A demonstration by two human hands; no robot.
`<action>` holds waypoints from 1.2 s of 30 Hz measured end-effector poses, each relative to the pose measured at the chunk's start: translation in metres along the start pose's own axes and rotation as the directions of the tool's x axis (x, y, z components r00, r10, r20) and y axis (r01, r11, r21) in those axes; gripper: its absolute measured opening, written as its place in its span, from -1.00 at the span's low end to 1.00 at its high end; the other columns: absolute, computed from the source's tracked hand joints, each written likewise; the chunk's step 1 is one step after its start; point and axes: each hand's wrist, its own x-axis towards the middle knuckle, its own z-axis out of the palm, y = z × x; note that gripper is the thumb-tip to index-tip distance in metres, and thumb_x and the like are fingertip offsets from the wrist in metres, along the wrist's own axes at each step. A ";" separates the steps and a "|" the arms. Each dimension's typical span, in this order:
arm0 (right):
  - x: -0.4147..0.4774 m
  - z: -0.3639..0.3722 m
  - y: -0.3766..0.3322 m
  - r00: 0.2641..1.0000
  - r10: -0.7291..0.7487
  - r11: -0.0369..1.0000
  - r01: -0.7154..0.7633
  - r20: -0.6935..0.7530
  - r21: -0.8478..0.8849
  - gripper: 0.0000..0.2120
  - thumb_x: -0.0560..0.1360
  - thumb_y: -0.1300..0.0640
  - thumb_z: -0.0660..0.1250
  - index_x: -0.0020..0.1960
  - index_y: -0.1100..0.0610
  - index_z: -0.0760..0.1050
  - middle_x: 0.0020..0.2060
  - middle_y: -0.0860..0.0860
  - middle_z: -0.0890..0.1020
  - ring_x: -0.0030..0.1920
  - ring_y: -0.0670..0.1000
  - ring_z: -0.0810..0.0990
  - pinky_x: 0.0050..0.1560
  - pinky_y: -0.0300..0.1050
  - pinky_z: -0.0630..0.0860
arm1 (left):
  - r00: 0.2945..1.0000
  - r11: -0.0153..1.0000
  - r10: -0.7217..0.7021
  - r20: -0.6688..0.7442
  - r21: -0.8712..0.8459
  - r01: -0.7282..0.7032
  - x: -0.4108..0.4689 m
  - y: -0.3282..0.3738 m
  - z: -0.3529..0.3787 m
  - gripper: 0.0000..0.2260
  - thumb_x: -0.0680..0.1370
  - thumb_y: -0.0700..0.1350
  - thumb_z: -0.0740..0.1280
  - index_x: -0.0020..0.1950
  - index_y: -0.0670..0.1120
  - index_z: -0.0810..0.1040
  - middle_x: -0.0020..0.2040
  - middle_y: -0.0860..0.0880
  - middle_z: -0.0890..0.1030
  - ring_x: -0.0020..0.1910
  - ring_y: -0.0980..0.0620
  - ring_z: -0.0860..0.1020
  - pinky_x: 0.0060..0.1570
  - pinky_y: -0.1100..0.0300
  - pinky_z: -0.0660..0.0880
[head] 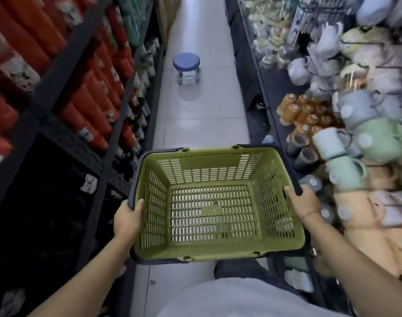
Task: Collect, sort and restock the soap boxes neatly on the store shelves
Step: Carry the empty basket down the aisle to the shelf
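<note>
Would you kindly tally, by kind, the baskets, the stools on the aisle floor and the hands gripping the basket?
Green basket: 1
Blue stool: 1
Hands gripping the basket's sides: 2 (left hand, right hand)
Total: 4

My one head-worn wide-angle camera faces forward and steeply down along the aisle floor (202, 115), close above the basket (206, 152) before me.

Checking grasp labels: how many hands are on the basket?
2: the left hand grips the left rim of the green basket; the right hand grips its right rim. Neither is hidden.
</note>
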 end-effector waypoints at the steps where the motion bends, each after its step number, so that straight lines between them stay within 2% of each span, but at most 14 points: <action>1: 0.024 0.002 -0.016 1.000 -0.004 1.000 0.004 0.006 -0.004 -0.55 0.57 -0.08 0.28 0.21 0.31 0.47 0.11 0.24 0.59 0.11 0.26 0.54 0.01 0.05 0.45 | 1.000 1.000 -0.011 -0.007 -0.002 0.011 0.018 0.017 0.007 -0.75 0.62 0.03 0.26 0.04 -0.16 0.52 -0.12 -0.12 0.60 -0.12 -0.17 0.58 -0.15 0.00 0.51; 4: 0.088 0.002 -0.070 0.999 -0.031 0.999 0.031 0.032 -0.012 -0.70 0.58 -0.02 0.28 0.02 0.25 0.47 -0.07 0.19 0.59 0.00 0.25 0.55 -0.13 0.00 0.40 | 0.999 0.999 -0.029 -0.021 0.016 0.029 0.069 0.069 0.025 -0.70 0.62 0.04 0.26 0.12 -0.20 0.52 -0.02 -0.16 0.61 -0.04 -0.22 0.58 -0.07 -0.04 0.52; 7: 0.149 0.002 -0.123 0.998 -0.040 0.999 0.041 0.044 -0.026 -0.58 0.58 -0.03 0.27 0.23 0.31 0.46 0.09 0.24 0.57 0.16 0.30 0.51 0.10 0.12 0.44 | 0.999 1.000 -0.003 -0.034 0.026 0.004 0.119 0.118 0.042 -0.70 0.63 0.00 0.26 0.15 -0.23 0.49 -0.01 -0.09 0.55 0.05 -0.23 0.55 -0.05 -0.01 0.47; 9: 0.187 0.005 -0.154 0.998 -0.051 0.998 0.052 0.043 -0.022 -0.53 0.58 -0.04 0.28 0.31 0.31 0.43 0.19 0.28 0.54 0.24 0.30 0.48 0.18 0.13 0.42 | 0.999 0.999 0.004 -0.035 0.032 -0.003 0.150 0.149 0.052 -0.76 0.63 -0.01 0.26 0.10 -0.19 0.48 -0.06 -0.08 0.51 0.01 -0.21 0.54 -0.10 0.02 0.42; 13: 0.271 0.021 -0.202 0.999 -0.036 0.999 0.036 0.022 -0.011 -0.37 0.45 -0.26 0.26 0.20 0.28 0.49 0.08 0.25 0.62 0.10 0.29 0.56 0.07 0.11 0.49 | 1.000 1.000 -0.003 -0.031 0.019 0.004 0.229 0.205 0.077 -0.80 0.63 -0.02 0.26 0.06 -0.16 0.48 -0.08 -0.10 0.53 -0.05 -0.17 0.52 -0.10 0.03 0.39; 14: 0.291 0.025 -0.215 1.000 -0.023 1.000 0.023 0.021 -0.020 -0.37 0.46 -0.25 0.26 0.23 0.27 0.49 0.10 0.26 0.61 0.12 0.29 0.56 0.08 0.10 0.49 | 0.999 0.999 -0.011 -0.033 0.030 0.012 0.252 0.217 0.084 -0.76 0.63 -0.01 0.26 0.09 -0.19 0.50 -0.06 -0.13 0.56 -0.02 -0.20 0.54 -0.08 0.01 0.43; 17: 0.349 0.038 -0.259 1.000 -0.018 0.999 0.018 0.013 -0.027 -0.54 0.57 -0.01 0.29 0.29 0.33 0.44 0.19 0.29 0.56 0.21 0.28 0.50 0.10 0.04 0.41 | 0.999 0.998 -0.018 -0.026 0.057 0.019 0.323 0.261 0.107 -0.67 0.62 0.02 0.26 0.20 -0.22 0.51 0.06 -0.22 0.61 0.06 -0.26 0.55 0.01 -0.05 0.47; 21: 0.431 0.058 -0.315 0.999 0.045 0.999 -0.045 -0.021 -0.014 -0.51 0.59 0.03 0.29 0.34 0.37 0.38 0.25 0.31 0.50 0.28 0.30 0.45 0.19 0.06 0.37 | 1.000 0.995 0.007 0.005 0.103 -0.008 0.417 0.337 0.135 -0.59 0.62 0.05 0.26 0.31 -0.23 0.48 0.16 -0.23 0.59 0.16 -0.28 0.53 0.07 -0.03 0.43; 25: 0.506 0.069 -0.369 0.992 0.108 0.994 -0.109 -0.063 -0.007 -0.52 0.57 -0.06 0.29 0.27 0.31 0.46 0.17 0.27 0.57 0.17 0.29 0.52 0.12 0.09 0.45 | 0.997 0.987 0.058 0.054 0.145 -0.065 0.510 0.423 0.152 -0.66 0.62 0.04 0.27 0.19 -0.22 0.52 0.03 -0.21 0.60 0.07 -0.26 0.55 -0.02 -0.02 0.46; 27: 0.542 0.074 -0.394 0.985 0.152 0.988 -0.152 -0.077 0.005 -0.53 0.56 -0.09 0.28 0.22 0.30 0.48 0.11 0.25 0.60 0.11 0.28 0.54 0.06 0.09 0.48 | 0.992 0.980 0.101 0.078 0.163 -0.112 0.558 0.468 0.162 -0.67 0.61 0.05 0.27 0.14 -0.22 0.53 0.01 -0.21 0.61 0.06 -0.25 0.56 0.00 -0.04 0.48; 32: 0.635 0.087 -0.457 0.968 0.223 0.974 -0.217 -0.118 0.059 -0.53 0.57 -0.08 0.26 0.27 0.28 0.46 0.14 0.25 0.58 0.14 0.30 0.54 0.09 0.13 0.49 | 0.963 0.955 0.220 0.157 0.168 -0.246 0.665 0.577 0.200 -0.73 0.62 0.00 0.27 0.12 -0.21 0.51 -0.07 -0.08 0.54 0.02 -0.20 0.56 -0.11 0.05 0.39; 36: 0.731 0.102 -0.504 0.965 0.236 0.969 -0.226 -0.111 0.095 -0.72 0.58 0.02 0.27 -0.01 0.26 0.48 -0.05 0.26 0.61 -0.05 0.26 0.56 -0.09 0.05 0.47 | 0.952 0.939 0.246 0.180 0.198 -0.280 0.757 0.650 0.246 -0.79 0.61 0.02 0.28 0.02 -0.13 0.49 -0.11 -0.09 0.57 -0.07 -0.18 0.56 -0.09 -0.01 0.48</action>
